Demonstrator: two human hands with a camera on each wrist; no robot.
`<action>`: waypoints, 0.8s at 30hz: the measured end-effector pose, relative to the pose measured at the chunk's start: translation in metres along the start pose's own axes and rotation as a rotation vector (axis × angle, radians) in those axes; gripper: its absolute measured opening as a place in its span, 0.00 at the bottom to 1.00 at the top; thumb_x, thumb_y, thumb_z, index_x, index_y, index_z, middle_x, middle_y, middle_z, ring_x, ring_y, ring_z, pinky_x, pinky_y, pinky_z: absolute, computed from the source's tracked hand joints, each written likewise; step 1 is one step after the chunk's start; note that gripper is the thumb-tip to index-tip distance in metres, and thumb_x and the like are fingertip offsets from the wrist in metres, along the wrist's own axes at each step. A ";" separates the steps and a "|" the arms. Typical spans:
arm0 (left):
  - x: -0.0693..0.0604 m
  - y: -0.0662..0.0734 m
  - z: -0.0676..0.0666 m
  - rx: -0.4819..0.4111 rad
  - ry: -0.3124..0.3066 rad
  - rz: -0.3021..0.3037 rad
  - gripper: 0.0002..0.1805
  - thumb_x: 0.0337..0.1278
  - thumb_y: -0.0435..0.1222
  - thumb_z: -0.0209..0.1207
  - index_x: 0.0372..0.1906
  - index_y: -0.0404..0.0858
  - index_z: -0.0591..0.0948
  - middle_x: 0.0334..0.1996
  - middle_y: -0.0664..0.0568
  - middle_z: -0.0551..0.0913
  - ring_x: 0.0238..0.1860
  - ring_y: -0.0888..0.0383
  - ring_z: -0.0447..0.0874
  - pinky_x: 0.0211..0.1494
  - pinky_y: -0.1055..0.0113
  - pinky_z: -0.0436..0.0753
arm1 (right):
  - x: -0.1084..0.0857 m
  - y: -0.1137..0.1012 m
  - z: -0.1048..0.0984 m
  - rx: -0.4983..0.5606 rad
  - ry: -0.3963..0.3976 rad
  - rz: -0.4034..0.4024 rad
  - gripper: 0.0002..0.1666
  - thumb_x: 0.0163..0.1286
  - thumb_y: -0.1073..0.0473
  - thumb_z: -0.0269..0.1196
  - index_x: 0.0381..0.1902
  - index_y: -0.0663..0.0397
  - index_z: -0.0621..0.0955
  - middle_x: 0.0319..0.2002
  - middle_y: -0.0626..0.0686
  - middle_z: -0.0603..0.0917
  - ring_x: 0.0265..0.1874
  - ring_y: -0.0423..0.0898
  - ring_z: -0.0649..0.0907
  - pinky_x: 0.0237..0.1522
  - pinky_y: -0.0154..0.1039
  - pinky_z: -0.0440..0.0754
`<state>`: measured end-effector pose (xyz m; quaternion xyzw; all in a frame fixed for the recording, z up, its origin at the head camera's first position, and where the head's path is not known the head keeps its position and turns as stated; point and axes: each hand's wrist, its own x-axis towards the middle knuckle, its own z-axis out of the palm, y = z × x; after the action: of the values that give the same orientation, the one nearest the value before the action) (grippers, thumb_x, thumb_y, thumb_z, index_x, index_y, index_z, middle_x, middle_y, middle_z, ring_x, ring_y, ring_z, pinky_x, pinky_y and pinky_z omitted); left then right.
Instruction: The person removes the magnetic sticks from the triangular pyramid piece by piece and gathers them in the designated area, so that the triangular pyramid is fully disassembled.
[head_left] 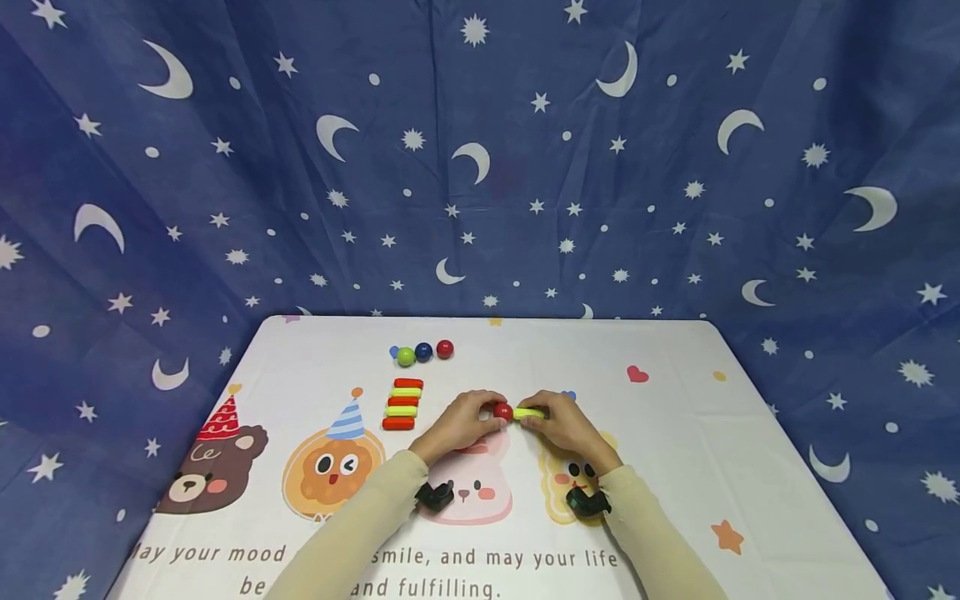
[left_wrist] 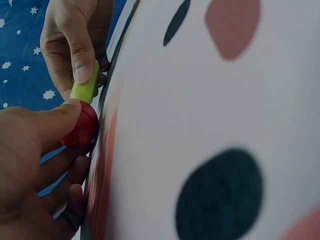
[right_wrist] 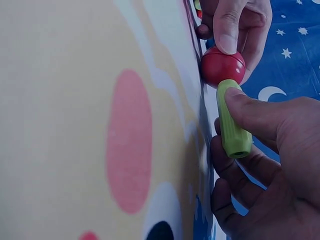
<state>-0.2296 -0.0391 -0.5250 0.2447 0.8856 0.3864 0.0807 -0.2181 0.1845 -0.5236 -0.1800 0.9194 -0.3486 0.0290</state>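
Between thumb and fingers, my left hand pinches a shiny red ball. My right hand grips a ribbed yellow-green stick, whose near end shows a small hole in the right wrist view. One end of the stick meets the red ball; whether it is inserted or only touching, I cannot tell. Both pieces are held low over the white tablecloth, near its middle. In the left wrist view, the thumb covers part of the ball.
Left of my hands lies a column of several red and yellow sticks. Behind it sit a green ball, a dark blue ball and another red ball. A blue star-and-moon curtain hangs behind the table.
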 end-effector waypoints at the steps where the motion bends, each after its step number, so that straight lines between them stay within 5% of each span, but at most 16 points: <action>1: 0.000 0.000 0.000 0.002 -0.001 0.000 0.19 0.60 0.41 0.65 0.56 0.43 0.81 0.50 0.50 0.85 0.55 0.52 0.79 0.66 0.52 0.72 | 0.000 0.000 0.000 0.000 -0.002 0.001 0.12 0.65 0.57 0.68 0.47 0.48 0.86 0.43 0.46 0.87 0.42 0.41 0.82 0.50 0.42 0.80; 24: -0.005 0.002 0.001 0.038 -0.026 0.025 0.17 0.66 0.42 0.60 0.57 0.44 0.80 0.51 0.54 0.83 0.51 0.57 0.77 0.60 0.57 0.76 | -0.001 0.000 -0.002 -0.001 -0.034 -0.003 0.12 0.67 0.59 0.66 0.48 0.50 0.86 0.45 0.49 0.87 0.46 0.46 0.84 0.54 0.47 0.81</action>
<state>-0.2241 -0.0396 -0.5246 0.2622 0.8887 0.3670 0.0826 -0.2170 0.1860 -0.5223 -0.1871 0.9186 -0.3453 0.0442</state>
